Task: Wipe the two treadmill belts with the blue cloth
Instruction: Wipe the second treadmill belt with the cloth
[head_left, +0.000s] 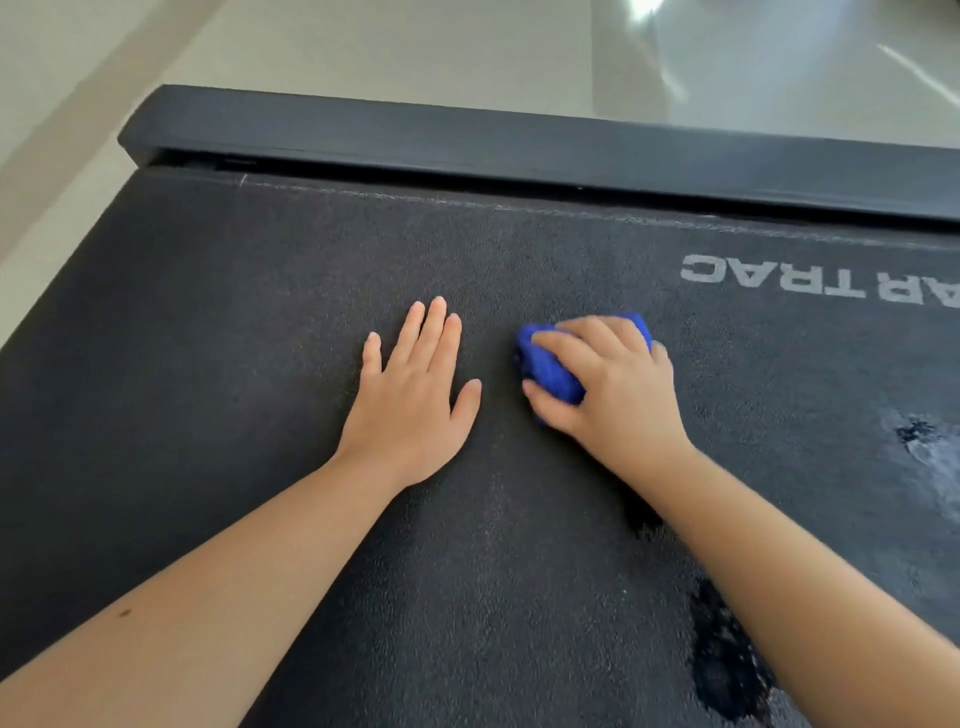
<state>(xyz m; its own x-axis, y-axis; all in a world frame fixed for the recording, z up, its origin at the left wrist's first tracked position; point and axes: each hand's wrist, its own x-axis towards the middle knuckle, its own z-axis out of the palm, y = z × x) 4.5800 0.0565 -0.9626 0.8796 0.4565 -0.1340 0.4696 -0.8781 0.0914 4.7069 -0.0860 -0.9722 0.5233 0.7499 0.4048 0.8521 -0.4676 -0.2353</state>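
A dark grey treadmill belt (260, 364) fills most of the view, with white upside-down lettering (779, 280) at the right. My right hand (618, 389) grips a bunched blue cloth (548, 369) and holds it down on the belt near the middle. My left hand (415, 395) lies flat on the belt just left of the cloth, fingers straight and together. Only one belt is in view.
A black side rail (519, 140) runs along the belt's far edge, with pale floor (363, 47) beyond it. Dark wet patches (727, 670) mark the belt under my right forearm, and a shiny wet spot (924, 441) lies at the right edge.
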